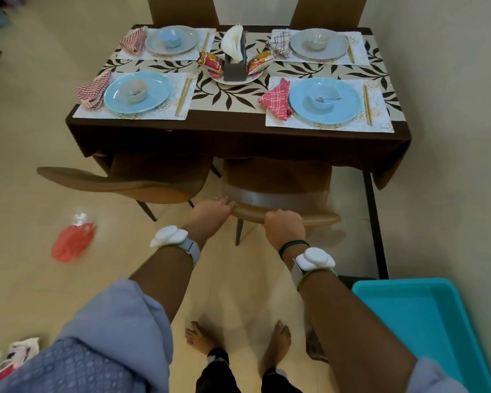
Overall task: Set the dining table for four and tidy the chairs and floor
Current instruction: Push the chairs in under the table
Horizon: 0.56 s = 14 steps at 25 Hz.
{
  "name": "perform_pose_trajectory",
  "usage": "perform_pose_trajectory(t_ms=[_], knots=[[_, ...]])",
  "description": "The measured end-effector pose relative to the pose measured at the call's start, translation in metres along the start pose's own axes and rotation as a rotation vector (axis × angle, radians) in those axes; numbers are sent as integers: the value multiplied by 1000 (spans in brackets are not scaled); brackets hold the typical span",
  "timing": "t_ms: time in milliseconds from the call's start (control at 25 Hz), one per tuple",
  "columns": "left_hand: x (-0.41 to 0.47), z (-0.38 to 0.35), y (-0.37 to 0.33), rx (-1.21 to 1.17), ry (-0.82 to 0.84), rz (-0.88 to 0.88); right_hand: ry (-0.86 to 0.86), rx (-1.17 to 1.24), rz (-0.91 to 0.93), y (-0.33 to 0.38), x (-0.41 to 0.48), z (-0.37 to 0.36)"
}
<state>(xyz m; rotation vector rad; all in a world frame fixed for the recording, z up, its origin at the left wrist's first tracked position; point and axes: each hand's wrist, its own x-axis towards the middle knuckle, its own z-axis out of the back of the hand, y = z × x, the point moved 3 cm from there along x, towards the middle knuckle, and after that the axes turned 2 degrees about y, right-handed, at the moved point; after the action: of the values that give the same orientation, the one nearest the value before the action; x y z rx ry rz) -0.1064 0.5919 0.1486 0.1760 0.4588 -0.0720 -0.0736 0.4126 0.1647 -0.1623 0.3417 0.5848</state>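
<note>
Where visible, four plates (two blue)

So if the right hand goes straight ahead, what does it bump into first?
The right hand grips the curved brown chair back; beyond it, probably the dark brown tablecloth hanging at the near edge, though depth is unclear.

The head camera looks forward and steeply down from standing height, near the table edge.

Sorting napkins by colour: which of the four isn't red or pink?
The napkin at the far-right setting: white with dark checks, while the other three are red or pink.
</note>
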Motion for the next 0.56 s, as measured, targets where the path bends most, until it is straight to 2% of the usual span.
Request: perform_pose_trajectory(t_ms=[160,320,440,560], knots=[[16,-4,45,-3,9,33,-2,36,-19,29,27,10],[23,-6,56,-67,11,-10,111,64,-99,39,41,16],[8,0,69,-176,9,-22,176,188,-180,38,53,43],[-30,10,129,-245,-175,82,-10,145,-155,70,73,85]])
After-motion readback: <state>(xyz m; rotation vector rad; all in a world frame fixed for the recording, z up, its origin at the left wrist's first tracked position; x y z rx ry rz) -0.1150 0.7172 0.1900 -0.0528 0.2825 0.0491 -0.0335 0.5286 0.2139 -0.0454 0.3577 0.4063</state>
